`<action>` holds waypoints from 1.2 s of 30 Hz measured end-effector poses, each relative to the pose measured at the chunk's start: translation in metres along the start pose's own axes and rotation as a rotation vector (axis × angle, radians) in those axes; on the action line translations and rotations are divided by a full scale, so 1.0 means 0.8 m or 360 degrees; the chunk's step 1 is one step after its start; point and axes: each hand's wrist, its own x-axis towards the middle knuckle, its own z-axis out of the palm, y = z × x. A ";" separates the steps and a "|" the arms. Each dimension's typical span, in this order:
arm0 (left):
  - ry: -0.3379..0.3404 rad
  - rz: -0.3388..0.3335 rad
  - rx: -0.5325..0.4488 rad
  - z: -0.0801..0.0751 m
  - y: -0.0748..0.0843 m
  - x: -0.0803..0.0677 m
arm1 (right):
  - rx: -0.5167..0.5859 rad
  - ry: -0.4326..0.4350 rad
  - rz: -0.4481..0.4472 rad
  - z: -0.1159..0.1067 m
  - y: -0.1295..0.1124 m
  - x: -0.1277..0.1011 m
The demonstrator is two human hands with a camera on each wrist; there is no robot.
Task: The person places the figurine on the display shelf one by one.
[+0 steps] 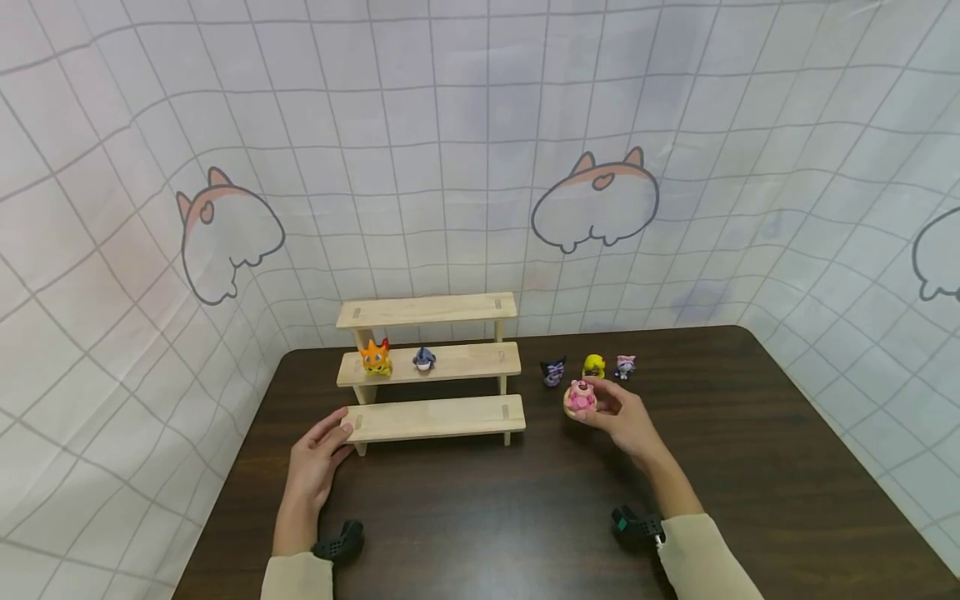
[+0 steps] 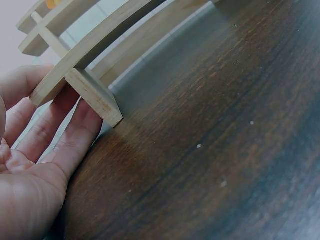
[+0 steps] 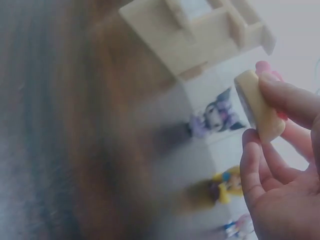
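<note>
A pink bear figurine (image 1: 581, 397) on a round tan base is pinched between the thumb and fingers of my right hand (image 1: 618, 421), held off the table just right of the shelf. In the right wrist view the figurine's base (image 3: 257, 105) shows side-on, with most of the pink part behind my thumb. My left hand (image 1: 318, 458) grips the left end of the lowest step of a three-step wooden shelf (image 1: 435, 418), thumb on top and fingers below. On the middle step stand an orange-and-yellow figurine (image 1: 376, 358) and a small blue-grey figurine (image 1: 423, 359).
Behind my right hand, a dark purple figurine (image 1: 552, 372), a yellow figurine (image 1: 593, 365) and a small pink-and-purple figurine (image 1: 625, 367) stand on the dark wooden table (image 1: 480, 517). A white checked cloth (image 1: 465, 167) hangs behind and at both sides.
</note>
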 end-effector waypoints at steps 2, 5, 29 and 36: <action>0.0001 0.0000 0.0003 -0.001 0.000 0.000 | -0.0007 -0.0011 -0.0024 -0.001 -0.009 -0.001; 0.0007 -0.0010 0.0007 -0.001 -0.001 0.000 | -0.0011 -0.0019 -0.0068 -0.002 -0.020 -0.001; -0.0001 -0.0004 -0.0020 -0.002 -0.002 0.000 | 0.0001 -0.0111 -0.0378 0.023 -0.103 0.011; -0.0002 0.0004 0.0016 -0.001 -0.002 0.001 | -0.0003 -0.0127 -0.0407 0.035 -0.119 0.021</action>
